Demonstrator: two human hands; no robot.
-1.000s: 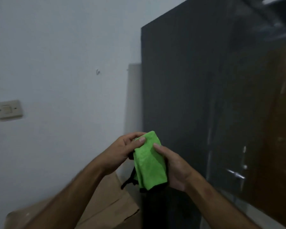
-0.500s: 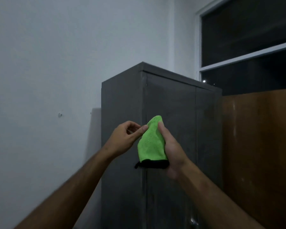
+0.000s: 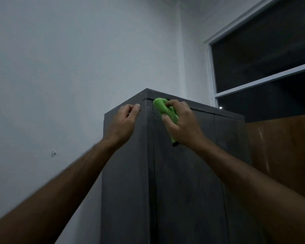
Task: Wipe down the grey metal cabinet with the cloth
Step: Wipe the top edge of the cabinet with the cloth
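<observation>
Left hand (image 3: pixel 125 120) curled, seemingly empty, at the cabinet (image 3: pixel 183 173) corner, right hand (image 3: pixel 181 124) bunching the green cloth (image 3: pixel 161 107) against the door just beside it; loose grip could drop it.

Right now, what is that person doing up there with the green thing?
A person is wiping a tall grey metal cabinet. The right hand holds a bunched green cloth against the top of the cabinet's front, near the upper left corner. The left hand is beside it at the cabinet's corner edge, fingers curled, holding nothing.
</observation>
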